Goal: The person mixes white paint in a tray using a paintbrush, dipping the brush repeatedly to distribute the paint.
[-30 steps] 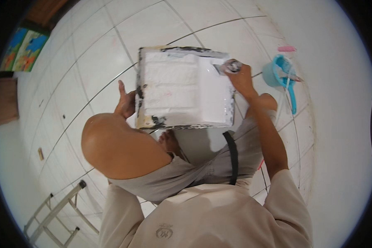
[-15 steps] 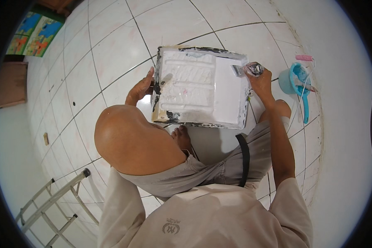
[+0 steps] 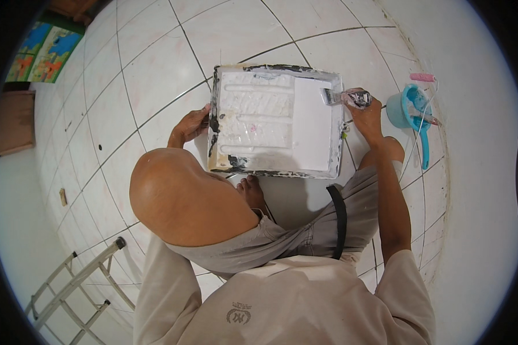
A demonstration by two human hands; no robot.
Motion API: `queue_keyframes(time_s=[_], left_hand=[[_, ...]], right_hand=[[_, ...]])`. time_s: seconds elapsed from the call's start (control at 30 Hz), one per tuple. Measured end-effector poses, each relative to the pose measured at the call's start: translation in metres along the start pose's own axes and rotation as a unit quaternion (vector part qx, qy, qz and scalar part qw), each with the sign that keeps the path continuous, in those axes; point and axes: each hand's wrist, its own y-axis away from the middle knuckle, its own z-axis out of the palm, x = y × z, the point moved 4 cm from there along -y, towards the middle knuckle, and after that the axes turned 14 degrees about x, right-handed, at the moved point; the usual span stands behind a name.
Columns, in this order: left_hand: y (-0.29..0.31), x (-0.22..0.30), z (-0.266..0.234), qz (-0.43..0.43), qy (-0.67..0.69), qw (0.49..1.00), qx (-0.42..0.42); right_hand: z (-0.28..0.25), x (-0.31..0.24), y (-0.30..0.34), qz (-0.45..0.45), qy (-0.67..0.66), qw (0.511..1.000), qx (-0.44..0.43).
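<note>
A paint tray (image 3: 337, 135) with a dark, paint-smeared rim lies before me, tilted slightly. White paint (image 3: 312, 129) pools in its right part, and its ribbed left part is coated white. My right hand (image 3: 365, 112) is closed round the dark, paint-spattered handle of a paintbrush (image 3: 330, 96). The flat bristle end hangs over the tray's right wall, above the paint pool. At the tray's left edge, my left hand (image 3: 191, 125) grips the side, its fingertips partly hidden by the rim.
To the right, a blue dipper (image 3: 398, 112) holds another brush (image 3: 425, 119); a pink paint roller (image 3: 422, 77) lies beside it near the white wall (image 3: 483, 172). A metal ladder (image 3: 77, 282) is at lower left. A colourful panel (image 3: 45, 50) and brown board (image 3: 11, 122) stand far left.
The tray has shifted slightly left. My left thumb, raised before, has come down against the tray's edge. The brush in my right hand has turned, showing more of its handle.
</note>
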Motion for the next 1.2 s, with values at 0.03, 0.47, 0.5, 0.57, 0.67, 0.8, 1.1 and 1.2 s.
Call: queue_keyframes(time_s=[0.03, 0.47, 0.5, 0.57, 0.67, 0.8, 1.1, 1.2], left_hand=[[0.0, -0.007, -0.011, -0.001, 0.0, 1.0, 0.005], [0.026, 0.03, 0.033, -0.061, 0.023, 0.998, -0.005], [0.026, 0.037, 0.036, -0.069, 0.001, 0.998, -0.002], [0.035, 0.057, 0.046, -0.088, -0.015, 0.996, -0.005], [0.048, 0.079, 0.058, -0.128, -0.08, 0.989, 0.008], [0.062, 0.109, 0.074, -0.157, -0.156, 0.974, -0.04], [0.046, 0.135, 0.071, -0.226, -0.28, 0.932, -0.054], [0.034, 0.127, 0.062, -0.209, -0.259, 0.943, -0.028]], right_hand=[[0.003, -0.001, 0.002, 0.004, -0.001, 1.0, -0.002], [0.018, -0.009, 0.003, -0.055, -0.017, 0.998, -0.013], [0.019, -0.007, 0.005, -0.075, 0.015, 0.997, -0.024], [0.015, -0.013, 0.005, -0.047, 0.01, 0.998, -0.04], [0.009, -0.016, -0.002, -0.05, -0.015, 0.998, -0.038], [0.012, -0.009, -0.003, -0.055, -0.003, 0.998, -0.037], [0.018, -0.011, -0.007, -0.049, 0.012, 0.998, -0.027], [0.023, -0.02, 0.001, -0.113, -0.02, 0.992, -0.044]])
